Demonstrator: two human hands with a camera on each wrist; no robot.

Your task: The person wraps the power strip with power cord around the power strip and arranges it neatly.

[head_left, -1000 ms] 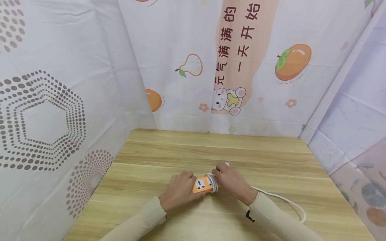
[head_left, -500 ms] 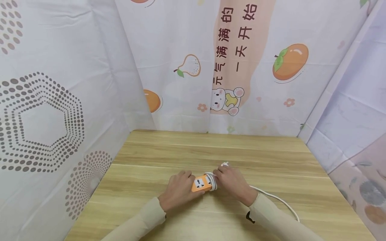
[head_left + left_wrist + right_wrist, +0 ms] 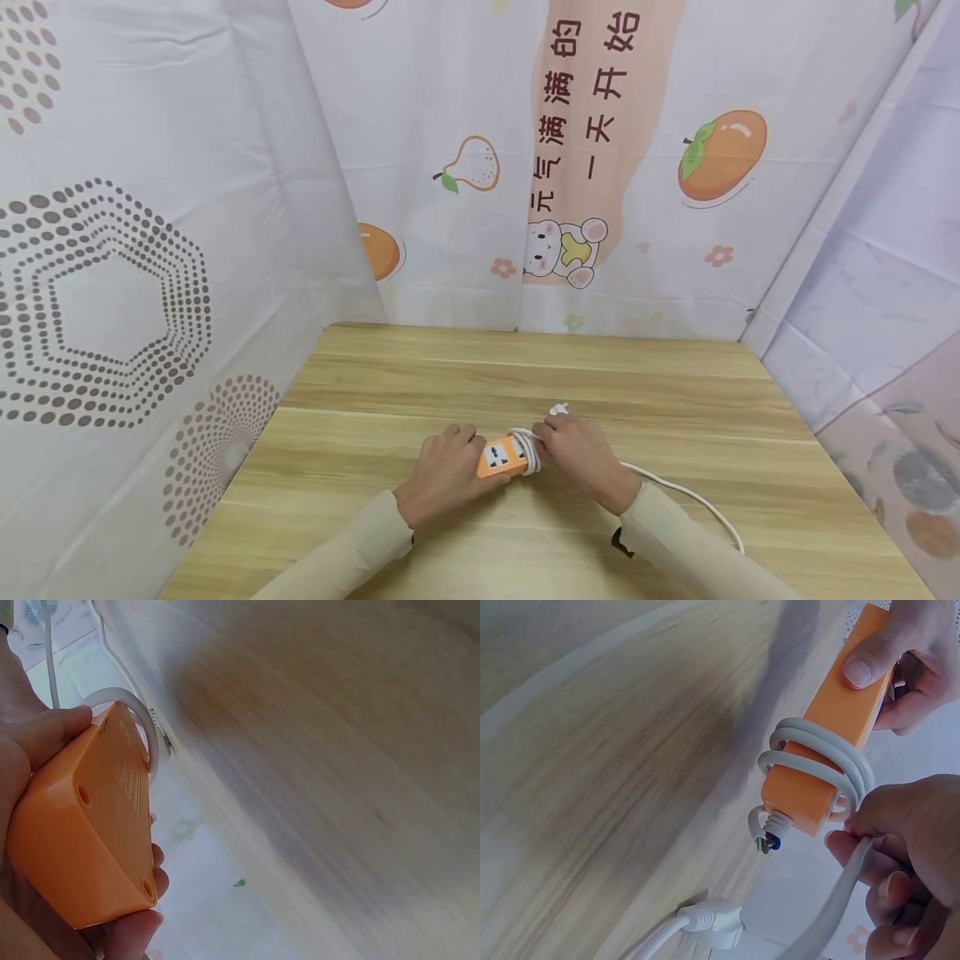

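Note:
An orange power strip point(image 3: 495, 457) with white sockets is gripped at its near end by my left hand point(image 3: 442, 473). Its end with the cord entry points toward my right hand point(image 3: 581, 457). Several turns of white cord point(image 3: 810, 769) wrap that end. In the right wrist view, my right thumb and forefinger pinch the cord beside these turns. Small coloured wire ends point(image 3: 771, 841) stick out past the ribbed cord sleeve point(image 3: 778, 821). The left wrist view shows the strip's orange underside point(image 3: 112, 802) with screw holes, held above the table.
The white plug point(image 3: 714, 922) lies on the wood-grain table point(image 3: 420, 375) just beyond my right hand. A free length of cord point(image 3: 693, 493) runs right and passes under the right sleeve point(image 3: 690, 542). Printed curtains point(image 3: 420, 100) enclose the table behind and at both sides.
The loop of cord at the right has drawn in, its bend now hidden by the right sleeve. My right hand has dropped slightly, showing more of the plug. My left hand keeps its grip.

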